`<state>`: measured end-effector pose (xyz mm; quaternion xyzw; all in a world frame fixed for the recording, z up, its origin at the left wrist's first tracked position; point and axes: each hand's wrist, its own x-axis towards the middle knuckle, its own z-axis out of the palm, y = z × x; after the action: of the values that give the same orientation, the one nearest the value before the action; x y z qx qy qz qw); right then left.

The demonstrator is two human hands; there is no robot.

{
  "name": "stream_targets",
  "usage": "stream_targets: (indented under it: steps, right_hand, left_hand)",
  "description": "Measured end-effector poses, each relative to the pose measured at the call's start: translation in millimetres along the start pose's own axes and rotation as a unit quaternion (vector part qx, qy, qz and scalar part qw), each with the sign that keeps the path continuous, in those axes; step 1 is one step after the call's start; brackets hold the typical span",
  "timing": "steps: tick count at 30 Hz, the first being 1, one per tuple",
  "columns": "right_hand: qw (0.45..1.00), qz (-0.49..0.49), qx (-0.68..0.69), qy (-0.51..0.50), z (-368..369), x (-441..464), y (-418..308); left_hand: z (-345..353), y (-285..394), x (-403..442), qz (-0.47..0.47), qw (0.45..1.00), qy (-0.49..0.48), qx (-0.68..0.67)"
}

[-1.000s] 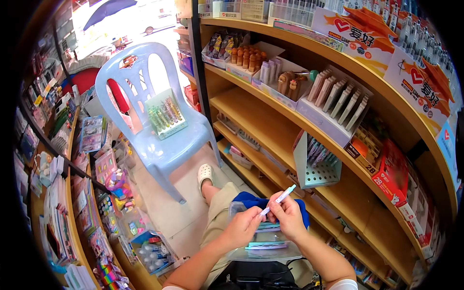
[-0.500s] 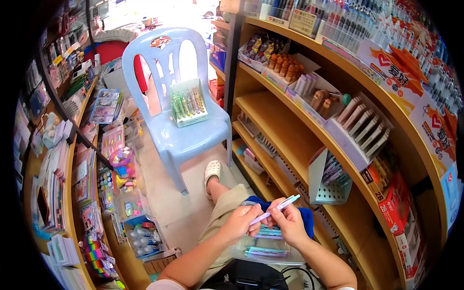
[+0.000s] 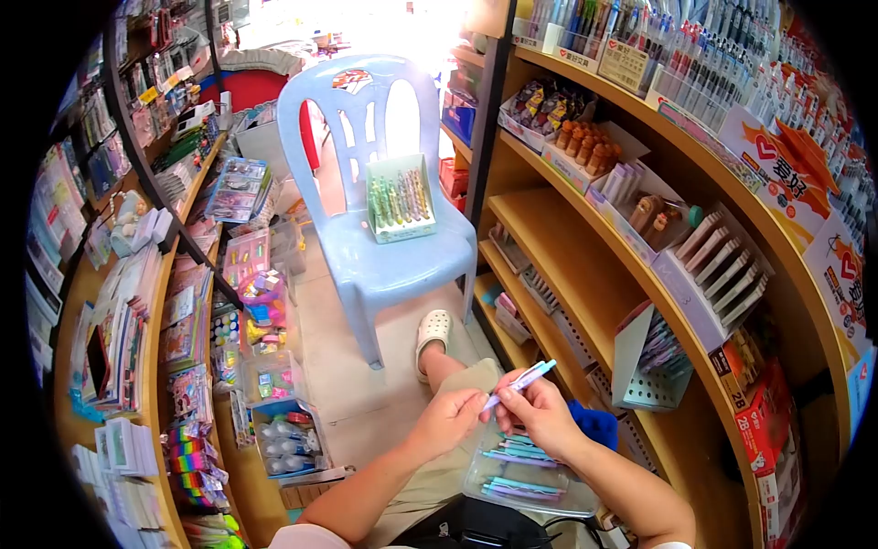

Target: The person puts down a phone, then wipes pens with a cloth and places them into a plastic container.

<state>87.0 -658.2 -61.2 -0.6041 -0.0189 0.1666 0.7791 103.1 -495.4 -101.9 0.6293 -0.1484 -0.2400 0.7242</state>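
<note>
A lilac pen with a light blue end (image 3: 537, 371) is pinched between my two hands, its blue end pointing up and to the right. My left hand (image 3: 446, 425) has thumb and fingers closed at the pen's lower end. My right hand (image 3: 541, 419) grips it around the middle, fingers curled. Below the hands, a clear plastic tray (image 3: 578, 499) rests on my lap. Several pens in lilac and teal (image 3: 523, 489) lie inside it in two groups. Dark blue cloth (image 3: 594, 423) shows beside my right hand.
Ahead stands a light blue plastic chair (image 3: 402, 265) bearing a box of pens (image 3: 401, 203). Curved wooden shelves (image 3: 558, 229) on the right hold boxed stationery and a tilted pen box (image 3: 654, 366). Crowded shelves (image 3: 151, 366) and bins (image 3: 291, 444) line the left.
My view has turned left, so the surroundings sit further right. My hands have come closer together on the pen, and more of the tray shows.
</note>
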Motion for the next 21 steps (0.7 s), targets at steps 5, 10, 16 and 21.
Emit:
stream_targets:
  steps: [5,10,16,21]
  right_hand:
    - [0.998,-0.032,-0.017,-0.045,17,31,21]
    - [0.998,0.007,0.067,-0.02,9,39,36]
    - [0.997,0.011,0.073,-0.023,1,40,35]
    - [0.997,-0.016,0.065,-0.032,0,39,42]
  left_hand:
    - [-22,1,-5,-0.025,0.997,0.062,-0.026]
    - [-29,-18,-10,0.027,0.998,0.03,0.058]
    - [-24,-16,-13,0.079,0.982,0.027,0.168]
    - [-15,-13,-11,0.084,0.97,0.075,0.214]
